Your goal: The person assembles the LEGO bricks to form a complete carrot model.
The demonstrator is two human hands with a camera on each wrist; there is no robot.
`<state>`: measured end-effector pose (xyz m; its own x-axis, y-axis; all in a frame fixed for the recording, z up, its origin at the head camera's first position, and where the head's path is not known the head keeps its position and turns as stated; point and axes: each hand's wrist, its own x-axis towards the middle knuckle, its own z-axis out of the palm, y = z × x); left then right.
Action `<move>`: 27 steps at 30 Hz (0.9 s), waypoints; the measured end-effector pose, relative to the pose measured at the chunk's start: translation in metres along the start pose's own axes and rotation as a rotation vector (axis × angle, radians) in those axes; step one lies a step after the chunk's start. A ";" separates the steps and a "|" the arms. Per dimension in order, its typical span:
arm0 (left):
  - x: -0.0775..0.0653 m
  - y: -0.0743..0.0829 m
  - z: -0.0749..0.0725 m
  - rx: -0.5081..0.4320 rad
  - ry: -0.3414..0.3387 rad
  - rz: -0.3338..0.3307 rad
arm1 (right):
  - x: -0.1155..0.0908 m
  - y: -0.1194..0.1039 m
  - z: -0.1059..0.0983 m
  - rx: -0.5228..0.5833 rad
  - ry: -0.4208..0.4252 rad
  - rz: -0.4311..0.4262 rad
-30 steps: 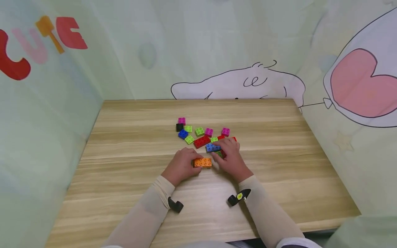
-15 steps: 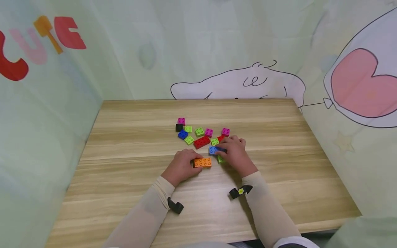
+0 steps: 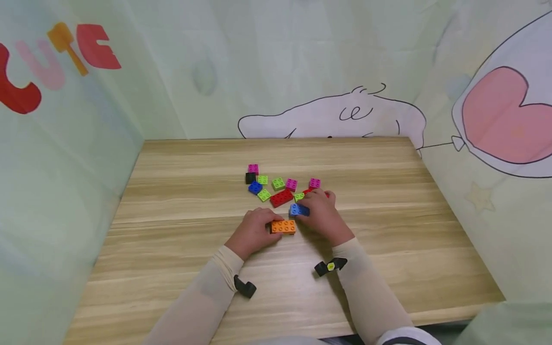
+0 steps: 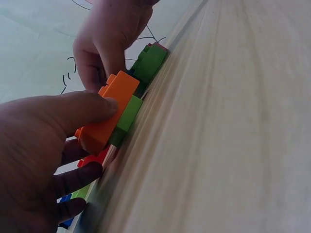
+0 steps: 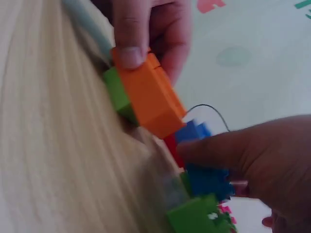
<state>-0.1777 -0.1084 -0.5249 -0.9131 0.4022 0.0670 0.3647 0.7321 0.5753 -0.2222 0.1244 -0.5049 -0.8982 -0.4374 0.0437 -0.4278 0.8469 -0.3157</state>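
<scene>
Left hand (image 3: 251,233) pinches the orange brick (image 3: 283,226), the desk's (image 3: 388,215) edges well apart from it; right hand (image 3: 322,215) grips the blue brick (image 3: 297,210) just beside.

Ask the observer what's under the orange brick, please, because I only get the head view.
Observer: A green brick. The left wrist view shows it directly below the orange brick.

Operator: Okay. And is the right hand hiding any brick from me?

Observer: Yes, a second green brick. The right wrist view shows it close to the blue brick, though I can't tell whether the two touch.
</scene>
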 end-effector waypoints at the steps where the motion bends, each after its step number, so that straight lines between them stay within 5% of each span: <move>1: 0.000 0.001 0.000 -0.002 -0.003 0.000 | -0.003 0.000 -0.001 0.030 0.022 -0.009; 7: 0.000 0.003 0.001 -0.003 -0.001 -0.008 | -0.024 0.001 -0.006 0.244 0.030 -0.098; 13: 0.000 0.002 0.003 -0.015 0.006 -0.023 | -0.030 -0.001 -0.001 0.283 0.017 -0.192; 27: 0.000 0.002 0.000 -0.033 0.025 -0.002 | -0.028 -0.019 -0.008 0.082 0.044 -0.261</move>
<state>-0.1768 -0.1072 -0.5237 -0.9183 0.3864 0.0859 0.3568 0.7144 0.6020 -0.1897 0.1229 -0.4929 -0.7628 -0.6227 0.1742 -0.6375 0.6792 -0.3635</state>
